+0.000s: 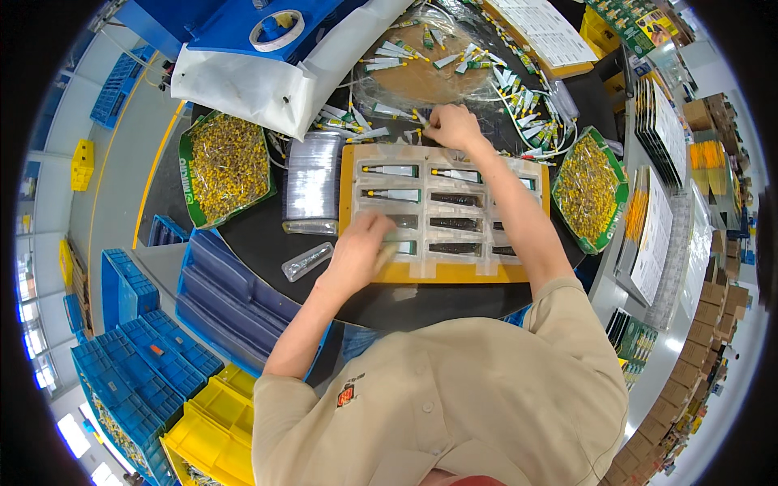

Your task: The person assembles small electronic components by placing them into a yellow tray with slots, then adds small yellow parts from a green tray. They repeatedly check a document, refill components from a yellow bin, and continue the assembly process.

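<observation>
Round black table [267, 243], clear-blistered yellow tray [442, 274]

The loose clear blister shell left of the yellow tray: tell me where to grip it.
Pinch the clear blister shell across its narrow width at mid-length, coming from above. It lies flat and slanted on the black table, apart from the yellow tray, so its long sides are free.

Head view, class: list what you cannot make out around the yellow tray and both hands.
- Left hand: covers a tray slot; its contents hidden.
- Right hand: fingers curled away; any tube held unseen.
- Right tray slots: forearm crosses them.
- Yellow caps in bag: too small to count.
</observation>
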Demonstrator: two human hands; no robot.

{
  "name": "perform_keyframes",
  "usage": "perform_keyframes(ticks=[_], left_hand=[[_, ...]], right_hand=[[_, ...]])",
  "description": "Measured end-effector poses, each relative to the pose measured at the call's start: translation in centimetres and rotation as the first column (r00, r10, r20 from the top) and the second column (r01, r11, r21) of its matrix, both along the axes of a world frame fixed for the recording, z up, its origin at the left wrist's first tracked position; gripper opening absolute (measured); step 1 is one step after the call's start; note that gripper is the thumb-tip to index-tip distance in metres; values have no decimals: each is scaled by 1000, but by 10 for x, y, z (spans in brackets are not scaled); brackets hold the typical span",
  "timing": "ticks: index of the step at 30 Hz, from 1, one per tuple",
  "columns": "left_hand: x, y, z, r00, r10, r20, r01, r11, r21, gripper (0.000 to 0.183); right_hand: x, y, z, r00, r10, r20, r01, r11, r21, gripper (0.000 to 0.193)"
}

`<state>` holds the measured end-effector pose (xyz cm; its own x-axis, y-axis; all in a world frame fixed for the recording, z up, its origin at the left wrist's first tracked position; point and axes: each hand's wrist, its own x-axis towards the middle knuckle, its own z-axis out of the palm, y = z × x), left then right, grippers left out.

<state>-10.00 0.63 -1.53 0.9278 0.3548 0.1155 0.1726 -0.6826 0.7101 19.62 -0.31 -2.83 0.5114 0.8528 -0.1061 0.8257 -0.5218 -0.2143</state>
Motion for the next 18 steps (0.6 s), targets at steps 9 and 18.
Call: perform_keyframes(ticks=[9, 18], left_hand=[[1, 11, 6, 981, 147, 123, -117, 967, -225, 28], [27, 14, -6, 988, 38, 147, -63, 983, 173, 27]], right_hand=[[-28, -137, 8, 880, 366, 302, -475, 691, 545, 15], [3, -107, 2, 945, 300, 128, -322, 801, 504, 26]])
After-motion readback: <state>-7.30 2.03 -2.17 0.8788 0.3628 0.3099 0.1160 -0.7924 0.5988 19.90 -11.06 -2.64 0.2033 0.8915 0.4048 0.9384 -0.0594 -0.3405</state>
